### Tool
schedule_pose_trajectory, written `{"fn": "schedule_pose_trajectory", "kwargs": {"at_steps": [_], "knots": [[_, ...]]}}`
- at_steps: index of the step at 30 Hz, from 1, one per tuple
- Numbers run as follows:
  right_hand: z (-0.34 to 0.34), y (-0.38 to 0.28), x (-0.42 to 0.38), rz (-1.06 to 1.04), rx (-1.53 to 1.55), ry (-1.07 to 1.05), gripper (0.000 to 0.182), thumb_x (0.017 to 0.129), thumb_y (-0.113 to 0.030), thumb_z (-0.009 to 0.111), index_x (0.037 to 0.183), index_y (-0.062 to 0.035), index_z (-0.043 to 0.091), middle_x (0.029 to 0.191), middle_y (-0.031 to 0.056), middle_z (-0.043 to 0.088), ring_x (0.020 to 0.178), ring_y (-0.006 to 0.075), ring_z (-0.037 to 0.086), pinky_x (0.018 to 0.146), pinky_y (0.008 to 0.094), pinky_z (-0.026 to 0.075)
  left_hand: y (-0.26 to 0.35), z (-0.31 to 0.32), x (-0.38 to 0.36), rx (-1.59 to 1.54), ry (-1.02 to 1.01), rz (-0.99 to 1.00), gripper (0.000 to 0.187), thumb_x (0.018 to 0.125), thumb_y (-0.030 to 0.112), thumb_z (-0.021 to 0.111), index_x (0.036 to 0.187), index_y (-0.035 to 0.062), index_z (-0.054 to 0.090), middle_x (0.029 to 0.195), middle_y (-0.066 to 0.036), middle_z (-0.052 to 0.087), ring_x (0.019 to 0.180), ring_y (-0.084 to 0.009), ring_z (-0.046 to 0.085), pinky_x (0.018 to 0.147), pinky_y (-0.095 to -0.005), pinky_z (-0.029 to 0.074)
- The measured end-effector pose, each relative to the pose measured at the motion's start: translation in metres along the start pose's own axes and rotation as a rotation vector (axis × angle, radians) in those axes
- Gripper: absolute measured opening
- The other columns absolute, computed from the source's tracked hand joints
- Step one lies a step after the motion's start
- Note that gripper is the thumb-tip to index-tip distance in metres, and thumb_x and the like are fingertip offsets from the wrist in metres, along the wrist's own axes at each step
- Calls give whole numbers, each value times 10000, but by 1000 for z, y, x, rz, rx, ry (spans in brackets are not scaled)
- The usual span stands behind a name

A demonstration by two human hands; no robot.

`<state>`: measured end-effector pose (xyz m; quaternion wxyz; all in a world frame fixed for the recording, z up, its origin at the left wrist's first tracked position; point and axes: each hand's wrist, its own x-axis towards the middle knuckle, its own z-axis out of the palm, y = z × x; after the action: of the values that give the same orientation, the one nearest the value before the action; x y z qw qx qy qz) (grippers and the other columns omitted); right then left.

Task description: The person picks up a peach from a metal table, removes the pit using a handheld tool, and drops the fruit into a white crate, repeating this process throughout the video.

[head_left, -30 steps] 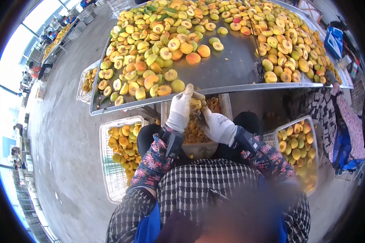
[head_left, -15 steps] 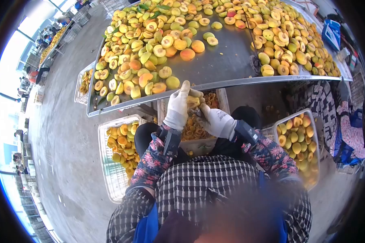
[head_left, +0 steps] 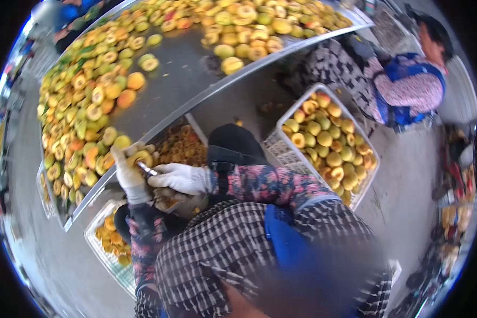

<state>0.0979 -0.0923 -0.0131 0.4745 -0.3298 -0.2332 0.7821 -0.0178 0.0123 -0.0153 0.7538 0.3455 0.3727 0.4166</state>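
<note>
My left hand (head_left: 128,172), in a white glove, is closed around a yellow peach half (head_left: 142,157) close to the table's front edge. My right hand (head_left: 181,178), also gloved, grips a small metal pitting tool (head_left: 147,169). Its tip meets the peach half, though the fingers hide much of the handle. Just behind the hands is a crate (head_left: 197,129) of brownish pits and scraps. On the metal table (head_left: 169,69) lie heaps of halved yellow peaches (head_left: 94,112), several with the cut face up.
A white crate of whole-looking and cut peaches (head_left: 374,172) stands to the right. Another crate (head_left: 102,253) with peach pieces sits at lower left. A co-worker in a pink patterned sleeve (head_left: 408,91) is at upper right. The table's metal rim (head_left: 196,100) runs diagonally past my hands.
The view has swung to the right, so the table now slants and the co-worker shows more fully. Both hands stay together at the peach half, with the tool now plainer to see.
</note>
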Motion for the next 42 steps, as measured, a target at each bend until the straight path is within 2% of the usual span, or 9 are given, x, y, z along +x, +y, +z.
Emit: {"fn": "schedule_pose_trajectory", "kwargs": {"at_steps": [10, 12, 16, 19, 21, 27, 32, 35, 42], "knots": [[-28, 0, -13, 180, 382, -187, 169, 1005, -287, 464, 1009, -129, 525, 564, -34, 381, 402, 77, 330, 347, 227, 245, 9, 5, 0, 258, -2, 217, 442, 967, 414, 530, 836, 0, 610, 872, -149, 651, 736, -227, 642, 675, -335, 551], [-37, -2, -12, 15, -279, 22, 386, 955, -320, 573, 1199, -21, 586, 994, 21, 658, 883, 102, 571, 784, 262, 471, 30, -38, 7, 426, 93, 307, 423, 988, 377, 505, 881, -6, 648, 818, -116, 665, 735, -175, 636, 680, -289, 523], [-65, 14, -7, -137, -1112, 202, 351, 948, -320, 519, 1126, -19, 534, 1002, 270, 634, 961, 415, 615, 795, 461, 486, 79, -140, 8, 1239, 585, 635, 349, 952, 299, 589, 977, -34, 694, 830, -70, 693, 721, -131, 602, 685, -296, 485], [-61, 19, -4, -34, -1362, 205, 323, 958, -320, 472, 1079, -22, 498, 856, 259, 644, 849, 407, 633, 719, 493, 473, 108, -166, -9, 779, 489, 565, 310, 956, 276, 591, 948, -12, 706, 803, -44, 686, 694, -106, 603, 649, -300, 499], [-61, 21, 3, -2, -1435, 191, 337, 950, -298, 490, 1148, -26, 492, 852, 259, 642, 820, 414, 630, 704, 495, 476, 117, -150, -23, 147, 367, 393, 399, 994, 282, 514, 1274, -3, 516, 1056, -93, 649, 902, -148, 633, 799, -309, 550], [-57, 22, 8, 17, -1449, 207, 544, 934, -231, 508, 1420, -67, 327, 963, 262, 639, 916, 423, 612, 810, 473, 466, 120, -134, -22, -231, 247, 106, 302, 925, 372, 600, 1003, 82, 627, 925, -76, 673, 869, -250, 650, 784, -434, 535], [-52, 15, 3, 59, -1453, 201, 564, 927, -238, 516, 1431, -75, 321, 970, 264, 637, 925, 433, 606, 813, 476, 462, 136, -159, -24, 751, 667, 471, 361, 937, 347, 605, 1070, 13, 644, 810, -40, 680, 677, -99, 592, 613, -245, 501], [-51, 16, 4, 64, -1464, 202, 551, 931, -256, 512, 1424, -87, 332, 945, 272, 635, 900, 432, 610, 794, 482, 462, 141, -178, -20, 1923, 1112, 739, 413, 838, 336, 683, 1113, 30, 650, 1109, -148, 651, 990, -275, 621, 857, -385, 492], [-49, 19, 9, 49, -1467, 190, 525, 933, -253, 512, 1391, -54, 349, 889, 249, 647, 865, 421, 623, 770, 488, 466, 108, -96, 92, 1502, 174, 694, 472, 827, 319, 645, 1202, 36, 590, 1215, -185, 594, 1139, -360, 546, 968, -417, 441]]}}
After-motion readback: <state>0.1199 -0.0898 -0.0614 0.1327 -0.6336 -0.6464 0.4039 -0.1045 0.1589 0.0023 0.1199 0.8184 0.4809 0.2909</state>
